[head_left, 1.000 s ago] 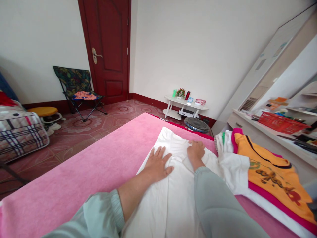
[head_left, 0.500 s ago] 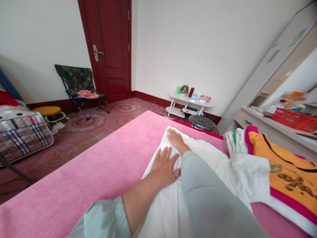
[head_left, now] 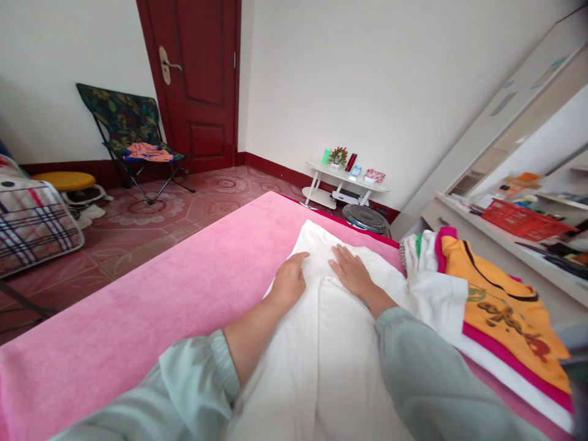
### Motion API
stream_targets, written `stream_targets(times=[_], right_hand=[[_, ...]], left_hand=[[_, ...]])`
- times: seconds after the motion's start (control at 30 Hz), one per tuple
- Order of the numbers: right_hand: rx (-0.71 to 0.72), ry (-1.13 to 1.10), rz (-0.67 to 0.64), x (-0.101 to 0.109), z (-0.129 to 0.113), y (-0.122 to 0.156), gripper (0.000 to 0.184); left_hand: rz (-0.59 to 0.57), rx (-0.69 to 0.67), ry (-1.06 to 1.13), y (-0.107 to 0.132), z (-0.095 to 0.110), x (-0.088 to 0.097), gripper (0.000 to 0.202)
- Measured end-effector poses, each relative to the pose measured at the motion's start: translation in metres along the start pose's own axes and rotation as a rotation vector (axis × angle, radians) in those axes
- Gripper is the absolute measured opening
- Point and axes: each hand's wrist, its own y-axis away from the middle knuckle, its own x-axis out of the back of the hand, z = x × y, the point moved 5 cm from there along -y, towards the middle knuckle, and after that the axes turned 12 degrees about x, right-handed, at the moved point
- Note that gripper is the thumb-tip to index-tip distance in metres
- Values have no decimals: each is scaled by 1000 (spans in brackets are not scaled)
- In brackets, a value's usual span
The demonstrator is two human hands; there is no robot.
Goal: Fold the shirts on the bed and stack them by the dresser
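A white garment (head_left: 342, 343), which looks like a pair of trousers, lies lengthwise on the pink bed cover (head_left: 174, 300), with a seam or fold down its middle. At its left edge, near the far end, my left hand (head_left: 289, 283) rests side-on with finger and thumb apart, its other fingers partly hidden. My right hand (head_left: 353, 272) lies flat on the cloth to the right of the seam, fingers spread.
To the right lies a pile of clothes with an orange printed shirt (head_left: 500, 300) on top. Beyond it stands a counter with a red basket (head_left: 528, 219). A folding chair (head_left: 133, 131), a yellow stool (head_left: 67, 180) and a small white table (head_left: 349, 173) stand on the floor.
My right hand has drawn back from the far end of the white garment and moved right. My left hand has turned from lying flat to side-on at the left edge. The view has shifted slightly.
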Motion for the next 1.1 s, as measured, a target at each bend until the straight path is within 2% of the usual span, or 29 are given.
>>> stream_targets(times=[0.07, 0.13, 0.17, 0.23, 0.33, 0.4, 0.5, 0.6, 0.7, 0.77, 0.93, 1.03, 1.1], right_hand=[[-101, 13, -86, 3, 5, 13, 64], [-165, 26, -107, 13, -5, 24, 68], [-161, 40, -78, 19, -16, 30, 69], [-54, 65, 13, 25, -45, 48, 70], [105, 61, 69, 16, -82, 83, 65], [82, 61, 57, 5, -89, 102, 62], [32, 77, 70, -3, -88, 113, 60], [17, 86, 94, -1, -89, 117, 57], [44, 78, 111, 1, -98, 125, 55], [81, 63, 113, 1, -107, 133, 54], [135, 1, 108, 3, -126, 153, 53], [167, -61, 115, 6, -136, 168, 52], [199, -122, 155, 10, -143, 180, 51]], left_hand=[[-13, -13, -1, 0, -2, -1, 56], [-25, -16, 13, 0, -3, 0, 57], [-31, -20, 28, 0, -3, 1, 57], [-42, -37, 61, -1, -3, 1, 58], [-66, -73, 87, -2, -3, -1, 59], [-98, -101, 84, -1, -2, -3, 60], [-173, -150, 68, 6, -2, 2, 59], [-296, -229, 24, 25, -8, 20, 59], [-434, -348, -106, 55, -19, 46, 60], [-480, -385, -203, 76, -27, 64, 56], [-602, -366, -303, 120, -32, 99, 61], [-680, -330, -246, 144, -27, 119, 70], [-689, -284, -166, 159, -22, 135, 65]])
